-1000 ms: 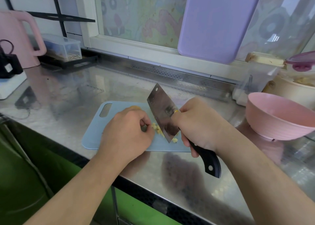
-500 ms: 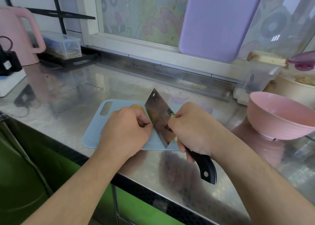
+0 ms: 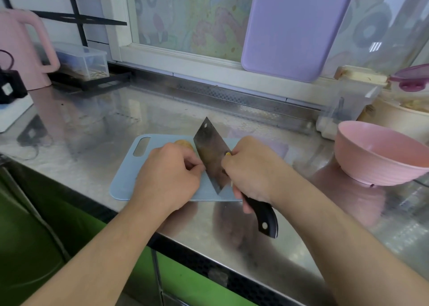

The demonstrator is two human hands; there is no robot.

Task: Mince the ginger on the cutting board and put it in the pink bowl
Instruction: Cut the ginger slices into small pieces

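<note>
Countertop unchanged — cleaver (image 3: 212,157) now nearer left hand (image 3: 168,174).

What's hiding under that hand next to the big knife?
A tan lump of ginger pokes out beyond the left hand, lying on the blue cutting board. The rest of the ginger is covered by the curled fingers, so the cut end cannot be seen.

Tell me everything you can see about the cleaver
The cleaver has a broad rectangular steel blade with a small hole near its far top corner and a black handle with a rivet. The right hand grips it where handle meets blade. Its edge is down on the blue cutting board, the blade angled away, right beside the left hand.
</note>
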